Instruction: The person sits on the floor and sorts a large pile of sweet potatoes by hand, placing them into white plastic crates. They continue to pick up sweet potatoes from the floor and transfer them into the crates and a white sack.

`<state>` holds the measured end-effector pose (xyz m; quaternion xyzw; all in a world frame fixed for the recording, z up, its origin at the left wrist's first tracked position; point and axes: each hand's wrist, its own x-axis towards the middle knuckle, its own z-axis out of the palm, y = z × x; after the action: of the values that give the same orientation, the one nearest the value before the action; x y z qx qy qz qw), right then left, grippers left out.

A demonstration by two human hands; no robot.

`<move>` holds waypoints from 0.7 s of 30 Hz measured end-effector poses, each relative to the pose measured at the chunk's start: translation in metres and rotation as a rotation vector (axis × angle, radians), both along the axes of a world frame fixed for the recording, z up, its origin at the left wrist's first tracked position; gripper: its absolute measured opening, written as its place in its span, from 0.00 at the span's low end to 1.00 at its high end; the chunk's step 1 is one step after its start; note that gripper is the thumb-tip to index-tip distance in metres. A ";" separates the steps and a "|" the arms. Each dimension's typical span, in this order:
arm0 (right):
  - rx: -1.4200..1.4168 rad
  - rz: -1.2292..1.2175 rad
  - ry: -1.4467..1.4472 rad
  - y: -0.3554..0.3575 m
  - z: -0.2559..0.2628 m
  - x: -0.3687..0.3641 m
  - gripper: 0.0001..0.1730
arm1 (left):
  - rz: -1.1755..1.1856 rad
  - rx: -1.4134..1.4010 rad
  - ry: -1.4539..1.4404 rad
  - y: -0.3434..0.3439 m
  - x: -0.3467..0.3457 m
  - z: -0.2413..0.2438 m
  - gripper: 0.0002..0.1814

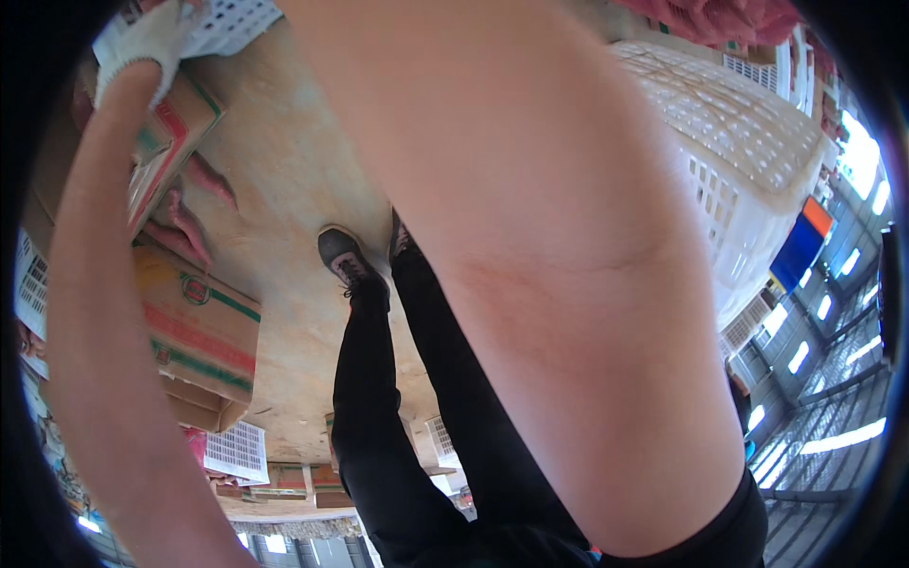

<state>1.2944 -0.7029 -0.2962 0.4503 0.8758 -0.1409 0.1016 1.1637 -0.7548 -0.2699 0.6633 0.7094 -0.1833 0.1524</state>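
Observation:
My left hand, in a white knitted glove, is at the upper left against a white perforated plastic crate. Its fingers are blurred and partly cut off by the picture's rim, so their grip on the crate cannot be made out. My right hand is out of view; only its bare forearm and elbow cross the middle, very near the camera. Under my left wrist stands a cardboard box with red and green stripes. Reddish sweet potatoes lie on the floor beside it.
Another striped cardboard box stands on the concrete floor at left, with a white crate beyond. White plastic baskets are stacked at right, near red mesh sacks. My shoes and legs are in the middle.

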 end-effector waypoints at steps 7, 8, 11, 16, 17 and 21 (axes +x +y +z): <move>-0.126 -0.020 -0.085 -0.130 0.016 0.071 0.12 | 0.075 -0.247 -0.038 -0.144 0.059 -0.003 0.22; -0.123 -0.035 -0.096 -0.146 0.018 0.083 0.11 | 0.089 -0.232 -0.041 -0.158 0.074 0.007 0.22; -0.140 -0.136 -0.103 -0.209 0.020 0.107 0.12 | 0.097 -0.304 -0.041 -0.209 0.112 0.030 0.20; -0.360 -0.051 -0.134 -0.266 0.031 0.137 0.11 | 0.075 -0.388 -0.184 -0.275 0.127 0.008 0.19; -0.463 0.012 -0.136 -0.260 0.041 0.140 0.11 | 0.069 -0.381 -0.223 -0.283 0.125 0.004 0.18; -0.606 0.116 -0.108 -0.242 0.035 0.144 0.10 | -0.050 -0.283 -0.263 -0.290 0.118 -0.012 0.17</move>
<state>1.4379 -0.9446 -0.2608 0.3557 0.8115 -0.3654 0.2853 1.2815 -1.0444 -0.2822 0.6708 0.6338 -0.1965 0.3311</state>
